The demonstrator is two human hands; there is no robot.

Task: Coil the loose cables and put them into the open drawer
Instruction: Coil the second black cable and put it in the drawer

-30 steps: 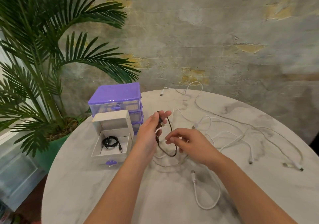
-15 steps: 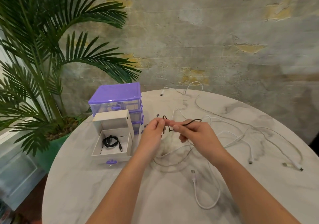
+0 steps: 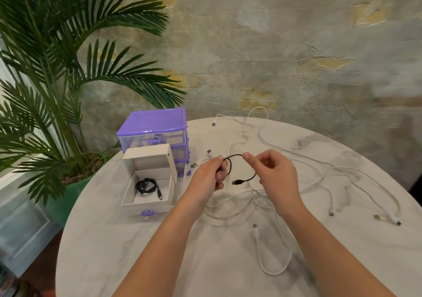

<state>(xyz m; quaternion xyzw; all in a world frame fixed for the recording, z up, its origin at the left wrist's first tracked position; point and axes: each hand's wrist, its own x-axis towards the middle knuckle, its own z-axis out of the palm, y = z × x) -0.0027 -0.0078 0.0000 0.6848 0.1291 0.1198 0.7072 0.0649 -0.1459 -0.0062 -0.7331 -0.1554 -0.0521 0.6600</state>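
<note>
Head view, centre of frame: left hand (image 3: 209, 174) curled around one part of a short black cable (image 3: 230, 167), right hand (image 3: 272, 171) pinching the same cable between thumb and fingertip a little further right. Cable arched between the two hands, then looping down below the right hand to a free plug end (image 3: 237, 182) hanging between the wrists, above the tabletop.

Left of the hands, near the table edge: purple drawer unit (image 3: 154, 128) with its lowest white drawer (image 3: 148, 202) pulled out and open. Inside, on the drawer floor, a coiled black cable (image 3: 147, 185).

Right half and lower middle of the frame: loose white cables (image 3: 319, 175) sprawled and tangled across the round marble table (image 3: 114, 239), one short white cable (image 3: 269, 258) curved in a U below the forearms, connector ends lying at far right.

Upper left: potted palm (image 3: 50, 79) in a green pot, beside the table. Behind, a weathered plaster wall (image 3: 274, 45).
</note>
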